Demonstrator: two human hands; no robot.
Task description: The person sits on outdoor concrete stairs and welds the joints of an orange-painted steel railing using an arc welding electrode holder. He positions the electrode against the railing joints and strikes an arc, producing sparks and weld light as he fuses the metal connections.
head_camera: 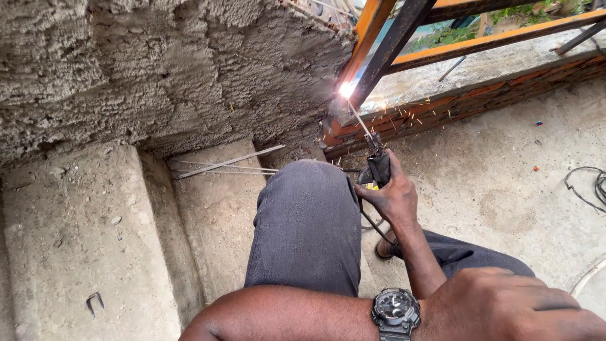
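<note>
My right hand grips a black welding electrode holder. Its thin rod points up to a bright arc at the foot of a black steel bar, beside an orange-painted frame. Sparks fall over the brick sill. My left hand, with a black watch on its wrist, lies across the bottom, over my right forearm; its fingers are hidden. My knee in grey trousers is bent between the arms.
A rough plastered wall fills the upper left. Concrete steps lie below it, with thin spare rods on one. A black cable loops on the concrete floor at the right. A bent metal scrap lies on the near step.
</note>
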